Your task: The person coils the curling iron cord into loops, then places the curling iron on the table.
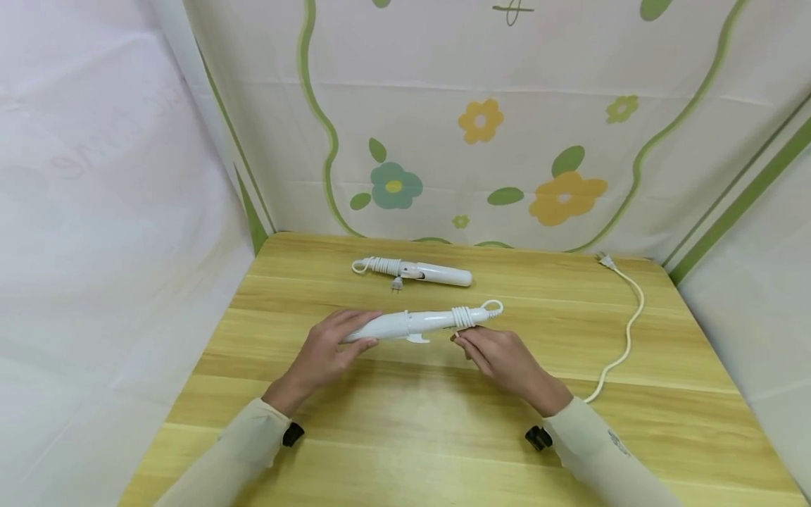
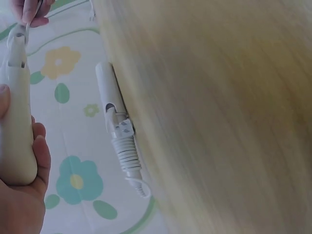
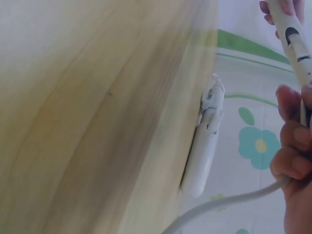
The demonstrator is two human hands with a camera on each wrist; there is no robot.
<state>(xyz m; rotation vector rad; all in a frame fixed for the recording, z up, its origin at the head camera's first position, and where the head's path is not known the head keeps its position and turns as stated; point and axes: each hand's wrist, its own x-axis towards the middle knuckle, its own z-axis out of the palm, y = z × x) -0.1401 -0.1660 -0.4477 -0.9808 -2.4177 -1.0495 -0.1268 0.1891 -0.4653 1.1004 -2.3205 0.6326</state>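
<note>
In the head view, a white curling iron (image 1: 431,322) is held level above the wooden table, a few turns of cord wound round its handle end. My left hand (image 1: 324,352) grips its thick barrel end, the thumb along the near side. At the handle end my right hand (image 1: 507,360) pinches the white cord (image 3: 229,199), which trails out below the curled fingers in the right wrist view. A small lever (image 1: 416,339) juts from the iron's near side. The right fingertips partly hide the cord where it meets the handle.
Behind lies a second white curling iron (image 1: 446,274), its cord coiled neatly round the handle and its small plug (image 1: 397,284) beside it. Along the table's right side the loose cord (image 1: 629,338) runs back to a two-pin plug (image 1: 606,260). Flower-printed cloth (image 1: 431,127) stands behind the table.
</note>
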